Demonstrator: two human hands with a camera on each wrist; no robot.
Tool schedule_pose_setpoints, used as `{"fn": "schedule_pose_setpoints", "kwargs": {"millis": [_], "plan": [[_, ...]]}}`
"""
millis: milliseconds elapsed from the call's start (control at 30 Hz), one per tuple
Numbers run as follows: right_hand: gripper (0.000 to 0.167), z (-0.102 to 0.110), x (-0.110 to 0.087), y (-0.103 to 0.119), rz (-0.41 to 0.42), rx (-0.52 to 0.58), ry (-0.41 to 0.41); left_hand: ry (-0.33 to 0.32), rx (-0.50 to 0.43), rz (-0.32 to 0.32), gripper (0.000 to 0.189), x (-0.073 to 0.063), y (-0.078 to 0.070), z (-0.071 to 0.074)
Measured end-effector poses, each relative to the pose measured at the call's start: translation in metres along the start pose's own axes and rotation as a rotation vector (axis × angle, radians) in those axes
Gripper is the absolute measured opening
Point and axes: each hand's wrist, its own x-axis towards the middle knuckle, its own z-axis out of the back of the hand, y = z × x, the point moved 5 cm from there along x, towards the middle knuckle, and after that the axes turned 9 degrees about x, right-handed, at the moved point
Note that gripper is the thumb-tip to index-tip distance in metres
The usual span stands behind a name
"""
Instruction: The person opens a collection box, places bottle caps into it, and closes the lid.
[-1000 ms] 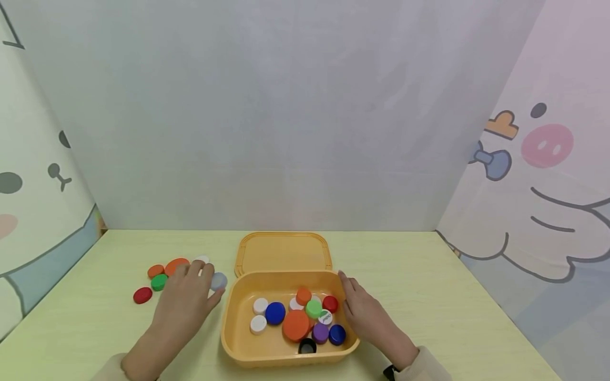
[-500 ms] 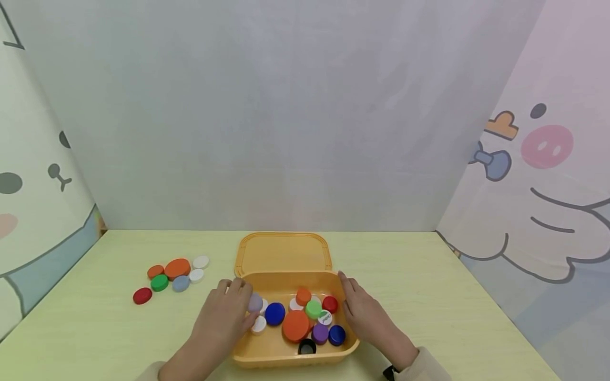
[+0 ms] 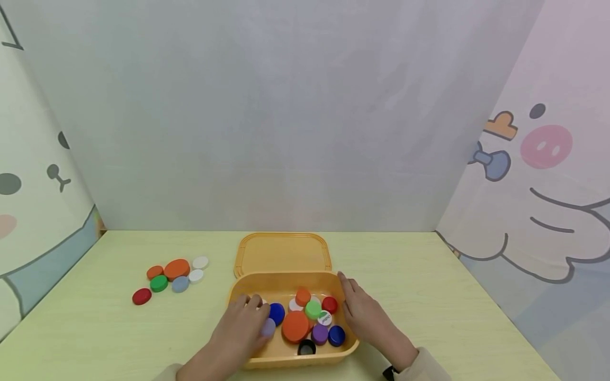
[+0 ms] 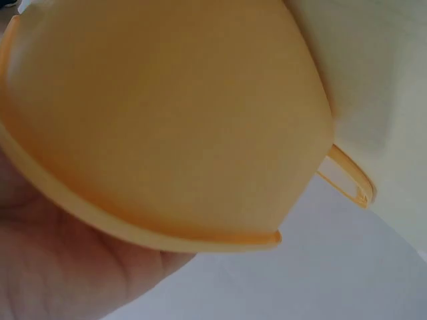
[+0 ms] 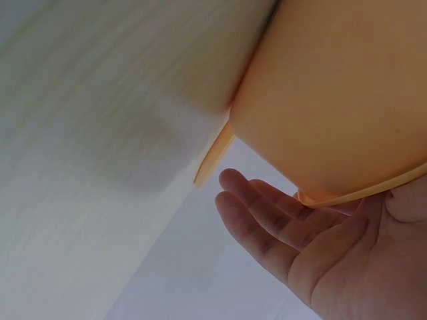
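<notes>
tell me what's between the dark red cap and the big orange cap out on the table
In the head view, the green cap lies between the dark red cap and the big orange cap.

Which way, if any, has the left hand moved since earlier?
Yes: the left hand went right, from the loose caps to the box, judged against the unmoved lid.

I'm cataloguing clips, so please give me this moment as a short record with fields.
left hand: holds a lilac cap over the box, at its left side
right hand: touches the box's right rim
box: yellow-orange, open; contents include a purple cap, a black cap and a light-green cap
lid: off, behind the box
on the table, left of the box: red cap, green cap, light-blue cap, two orange caps, two white caps
</notes>
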Motion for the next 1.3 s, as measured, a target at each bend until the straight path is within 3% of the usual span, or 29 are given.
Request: {"fn": "schedule_pose_setpoints", "kwargs": {"millis": [500, 933, 1300], "plan": [[0.051, -0.0017, 0.0011, -0.0014, -0.006, 0.004, 0.005, 0.092, -0.019, -0.02, 0.037, 0.0072, -0.0058, -0.0075], [0.052, -0.0013, 0.0007, -0.0015, 0.01, -0.005, -0.008, 0.07, -0.069, -0.053, 0.029, 0.0077, -0.0064, -0.0079], [0.052, -0.0012, 0.0005, -0.0009, 0.005, -0.003, -0.008, 0.111, -0.082, -0.03, 0.029, 0.0084, -0.005, -0.0076]]}}
